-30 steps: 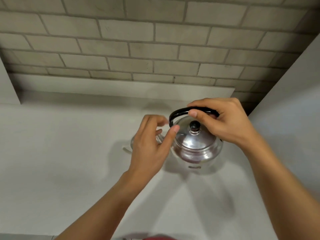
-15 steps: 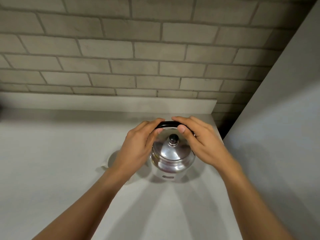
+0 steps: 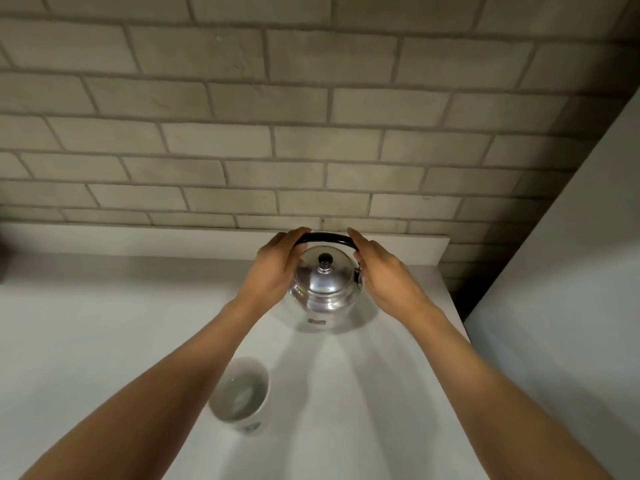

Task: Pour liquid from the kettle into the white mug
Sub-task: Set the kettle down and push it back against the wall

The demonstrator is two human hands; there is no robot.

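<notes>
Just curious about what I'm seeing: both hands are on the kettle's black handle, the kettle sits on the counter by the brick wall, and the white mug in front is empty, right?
Not quite. The head view shows clear liquid already in the white mug. The rest holds: the left hand and right hand are at the black handle of the kettle, which sits on the counter by the brick wall.

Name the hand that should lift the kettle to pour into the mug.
Probably right hand: it's on the kettle handle's far side from the mug, which sits beneath the left forearm.
</notes>
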